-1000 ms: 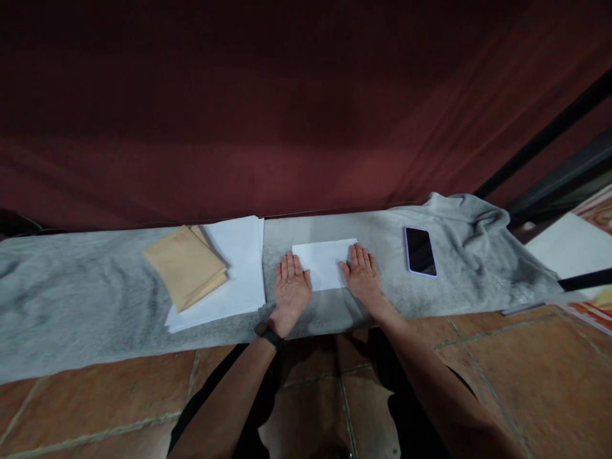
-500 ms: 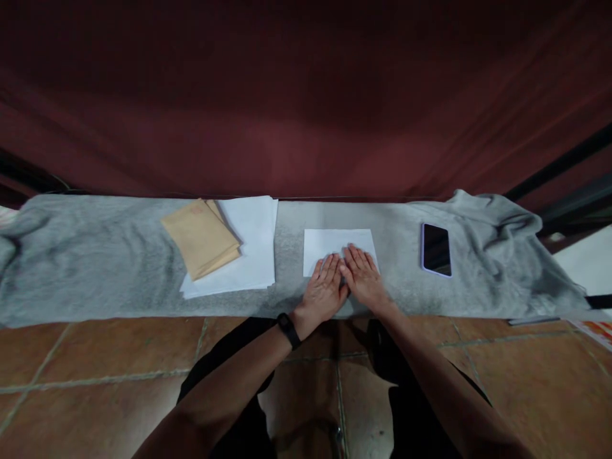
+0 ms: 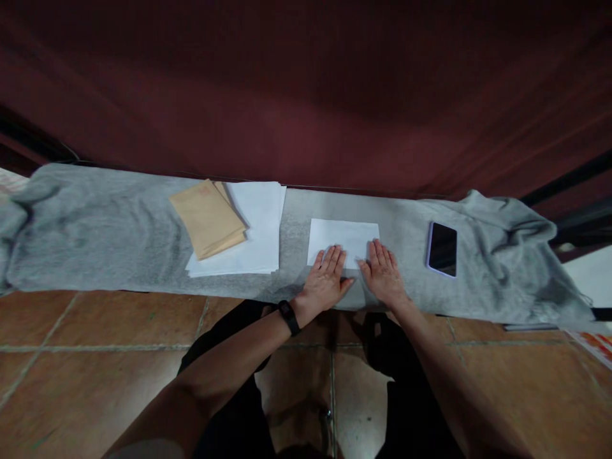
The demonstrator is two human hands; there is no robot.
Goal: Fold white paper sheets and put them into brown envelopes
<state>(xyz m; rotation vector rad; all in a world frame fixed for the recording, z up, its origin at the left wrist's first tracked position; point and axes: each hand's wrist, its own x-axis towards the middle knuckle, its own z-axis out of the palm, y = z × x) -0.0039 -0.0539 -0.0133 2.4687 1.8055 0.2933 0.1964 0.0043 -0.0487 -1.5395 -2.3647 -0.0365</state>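
A folded white sheet of paper (image 3: 344, 238) lies on a grey cloth (image 3: 109, 236) spread over the floor. My left hand (image 3: 326, 282) rests flat on the sheet's near edge, fingers stretched out, with a black band on its wrist. My right hand (image 3: 384, 275) lies flat beside it on the sheet's near right corner, fingers spread. A small gap separates the two hands. Neither hand holds anything.
To the left lies a stack of white sheets (image 3: 258, 223) with several tan envelopes (image 3: 208, 217) on top. A dark phone (image 3: 442, 248) lies on the cloth at the right. Brown floor tiles (image 3: 95, 357) run along the near side; a dark red curtain (image 3: 306, 95) hangs behind.
My hands went from the sheet's two sides to touching at its middle, and have now slid a little apart along its near edge. The view has shifted slightly.
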